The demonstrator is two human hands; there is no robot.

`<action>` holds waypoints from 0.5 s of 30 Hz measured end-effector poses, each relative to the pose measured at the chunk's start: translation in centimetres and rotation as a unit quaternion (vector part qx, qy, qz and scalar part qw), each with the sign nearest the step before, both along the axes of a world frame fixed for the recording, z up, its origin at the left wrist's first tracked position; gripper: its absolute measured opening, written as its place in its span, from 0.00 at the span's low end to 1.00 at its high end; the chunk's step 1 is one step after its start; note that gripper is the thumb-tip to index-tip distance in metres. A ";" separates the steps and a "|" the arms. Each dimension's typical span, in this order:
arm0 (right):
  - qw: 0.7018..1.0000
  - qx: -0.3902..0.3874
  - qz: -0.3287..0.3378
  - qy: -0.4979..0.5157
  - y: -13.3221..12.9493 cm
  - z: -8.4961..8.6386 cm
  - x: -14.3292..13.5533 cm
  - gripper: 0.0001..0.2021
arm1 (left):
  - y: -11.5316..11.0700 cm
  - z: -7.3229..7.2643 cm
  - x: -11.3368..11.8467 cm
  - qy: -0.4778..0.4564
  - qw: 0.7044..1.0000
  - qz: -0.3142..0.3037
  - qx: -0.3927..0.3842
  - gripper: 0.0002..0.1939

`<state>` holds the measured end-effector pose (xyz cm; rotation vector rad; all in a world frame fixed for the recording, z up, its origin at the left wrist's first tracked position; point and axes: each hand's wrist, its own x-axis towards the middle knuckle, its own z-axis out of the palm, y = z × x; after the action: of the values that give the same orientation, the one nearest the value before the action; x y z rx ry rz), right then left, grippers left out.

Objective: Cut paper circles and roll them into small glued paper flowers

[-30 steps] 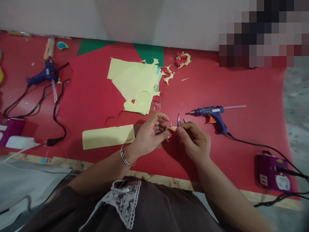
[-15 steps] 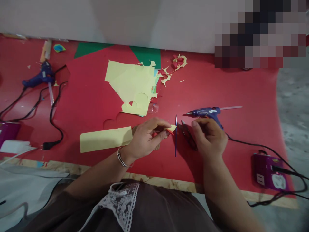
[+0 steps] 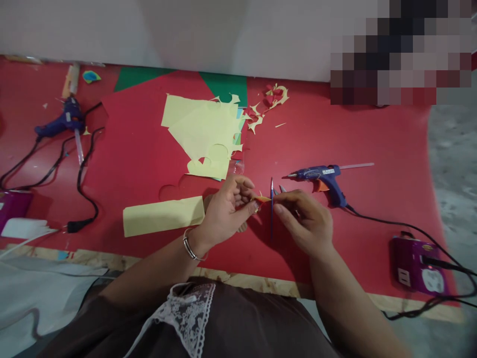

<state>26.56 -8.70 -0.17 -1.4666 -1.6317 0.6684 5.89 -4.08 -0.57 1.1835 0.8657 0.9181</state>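
Left hand (image 3: pixel 231 209) pinches one red-yellow paper piece (image 3: pixel 263 199); right hand (image 3: pixel 307 219) half-curled, grip unclear. Two glue guns (image 3: pixel 316 173): 2 and 10 o'clock.

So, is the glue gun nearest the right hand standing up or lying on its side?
On its side: the glue gun shows barrel, orange trigger and handle in profile from above.

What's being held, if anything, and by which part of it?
Left hand pinches a small yellow-and-red piece by its left end; can't tell whether the right hand holds anything.
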 end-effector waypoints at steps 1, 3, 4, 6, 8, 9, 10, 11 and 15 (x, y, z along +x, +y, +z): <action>1.000 0.000 0.018 -0.004 0.1 0.0 -0.3 0.06 | 0.0 0.1 0.1 -0.004 1.000 0.004 -0.017 0.16; 0.999 0.002 0.036 -0.013 0.2 -0.1 -0.6 0.06 | 0.1 0.3 0.2 -0.015 0.999 0.000 -0.043 0.17; 0.999 0.002 0.041 -0.017 0.2 -0.2 -0.6 0.06 | 0.0 0.4 0.3 -0.021 0.998 -0.006 -0.052 0.17; 0.999 0.002 0.048 -0.023 0.3 -0.5 -0.8 0.05 | 0.0 0.4 0.4 -0.029 0.997 -0.012 -0.069 0.18; 0.999 0.004 0.046 -0.022 0.3 -0.6 -0.8 0.04 | 0.0 0.4 0.5 -0.034 0.996 -0.010 -0.086 0.19; 0.999 0.007 0.043 -0.021 0.4 -0.6 -0.9 0.05 | 0.0 0.3 0.5 -0.035 0.995 -0.007 -0.094 0.20; 0.999 0.010 0.038 -0.020 0.4 -0.6 -0.9 0.05 | 0.0 0.3 0.6 -0.035 0.994 -0.005 -0.101 0.20; 0.999 0.013 0.035 -0.021 0.4 -0.6 -1.0 0.06 | 0.0 0.2 0.6 -0.035 0.993 -0.003 -0.109 0.21; 0.999 0.017 0.025 -0.033 0.4 -0.7 -1.0 0.06 | -0.1 0.0 0.6 -0.025 0.992 0.013 -0.125 0.21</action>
<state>25.51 -8.28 -0.82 -1.4398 -1.7269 0.6231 6.53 -4.18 -0.53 0.9313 0.9287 0.8294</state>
